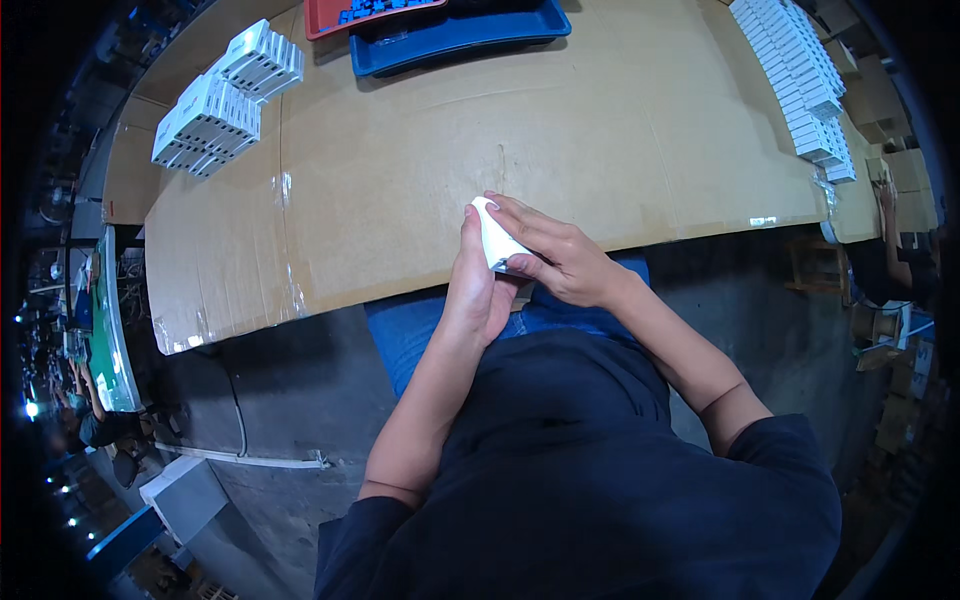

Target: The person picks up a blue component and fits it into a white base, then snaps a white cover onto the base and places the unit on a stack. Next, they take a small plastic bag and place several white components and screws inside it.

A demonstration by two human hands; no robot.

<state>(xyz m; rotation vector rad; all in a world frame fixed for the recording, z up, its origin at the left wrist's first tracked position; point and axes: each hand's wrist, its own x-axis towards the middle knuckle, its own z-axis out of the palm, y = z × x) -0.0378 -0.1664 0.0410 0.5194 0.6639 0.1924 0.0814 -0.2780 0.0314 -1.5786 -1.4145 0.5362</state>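
A small white box-like object (495,238) is held at the near edge of the cardboard-covered table (420,170). My left hand (478,290) cups it from below and the left, thumb up along its side. My right hand (552,252) lies over it from the right, fingers spread across its top. Most of the object is hidden between the two hands.
Stacks of small white boxes (225,100) lie at the table's far left. A long row of white boxes (800,80) runs along the right side. A blue tray (455,38) and a red tray (330,15) sit at the far edge.
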